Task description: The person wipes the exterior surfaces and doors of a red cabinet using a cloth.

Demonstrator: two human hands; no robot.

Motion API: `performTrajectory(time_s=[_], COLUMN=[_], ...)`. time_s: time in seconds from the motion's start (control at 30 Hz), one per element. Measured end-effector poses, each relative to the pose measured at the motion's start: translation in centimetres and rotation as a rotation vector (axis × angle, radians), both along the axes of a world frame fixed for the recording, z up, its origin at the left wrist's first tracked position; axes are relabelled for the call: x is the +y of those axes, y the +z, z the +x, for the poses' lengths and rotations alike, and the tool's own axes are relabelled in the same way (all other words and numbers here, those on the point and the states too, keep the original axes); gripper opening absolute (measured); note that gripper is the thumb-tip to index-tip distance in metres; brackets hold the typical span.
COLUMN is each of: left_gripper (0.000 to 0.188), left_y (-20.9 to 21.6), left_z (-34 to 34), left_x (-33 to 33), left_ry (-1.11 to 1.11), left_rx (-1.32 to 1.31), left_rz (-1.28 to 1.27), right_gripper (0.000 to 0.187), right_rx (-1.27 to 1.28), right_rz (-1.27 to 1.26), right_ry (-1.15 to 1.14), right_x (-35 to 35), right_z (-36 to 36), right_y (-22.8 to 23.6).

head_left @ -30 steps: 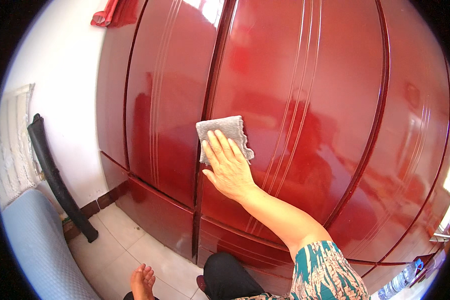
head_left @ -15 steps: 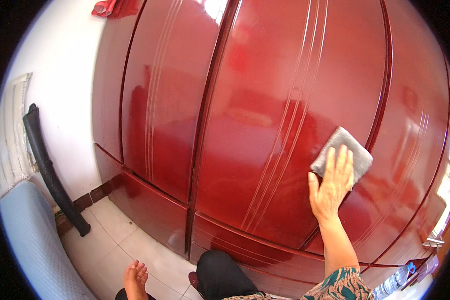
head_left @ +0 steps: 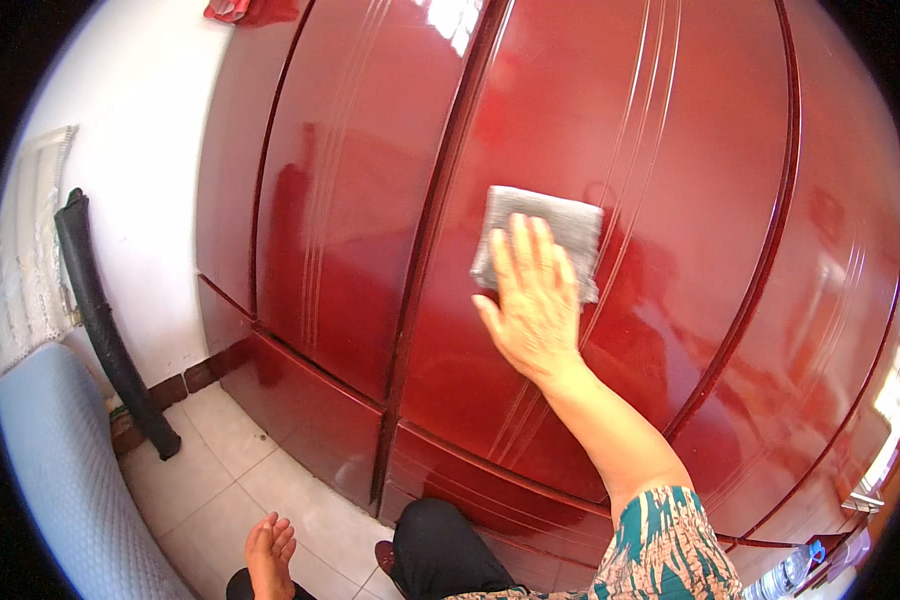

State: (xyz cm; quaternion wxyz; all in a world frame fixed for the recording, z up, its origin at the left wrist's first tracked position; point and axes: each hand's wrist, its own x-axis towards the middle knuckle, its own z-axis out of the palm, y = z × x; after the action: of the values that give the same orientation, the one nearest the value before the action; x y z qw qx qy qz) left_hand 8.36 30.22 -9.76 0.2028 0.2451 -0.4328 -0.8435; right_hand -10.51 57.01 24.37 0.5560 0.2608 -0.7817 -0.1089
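Note:
My right hand (head_left: 538, 315) holds a folded grey cloth (head_left: 582, 232) against the glossy dark red wardrobe door (head_left: 550, 120). Its fingers lie stretched over the cloth, with the thumb off to the left on the bare door. Cloth and hand are between the door's left edge and its thin vertical grooves. Low on the left, my left hand (head_left: 270, 555) is held near my knee, away from the wardrobe. Its palm is partly turned up, the fingers are loosely extended, and nothing shows in it.
A light blue padded piece (head_left: 55, 440) and a long black rolled item (head_left: 105, 320) stand at the left by the white wall. Pale tiles (head_left: 210, 510) cover the floor. A clear plastic bottle (head_left: 785, 572) is at the lower right. My dark-clad knee (head_left: 445, 545) is close to the lower drawers.
My right hand has slid the cloth left and upward across the door, from near its right edge toward its left side. The view has shifted slightly; my left hand stays low.

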Motion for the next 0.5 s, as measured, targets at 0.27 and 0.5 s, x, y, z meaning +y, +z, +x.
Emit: performTrajectory(time_s=[0.27,0.5], left_gripper=[0.046,0.047], left_y=[-0.5,-0.6], left_z=[-0.2,0.2], left_x=[-0.6,-0.5], left_ry=[0.0,-0.005], left_rx=[-0.011,0.055], left_rz=[0.028,0.013], right_gripper=[0.072,0.072], right_rx=[0.021,0.176], right_rz=[0.205,-0.054], right_ry=[0.142,-0.11], right_x=[-4.8,5.4], right_z=[-4.2,2.5], right_y=[1.9,5.2])
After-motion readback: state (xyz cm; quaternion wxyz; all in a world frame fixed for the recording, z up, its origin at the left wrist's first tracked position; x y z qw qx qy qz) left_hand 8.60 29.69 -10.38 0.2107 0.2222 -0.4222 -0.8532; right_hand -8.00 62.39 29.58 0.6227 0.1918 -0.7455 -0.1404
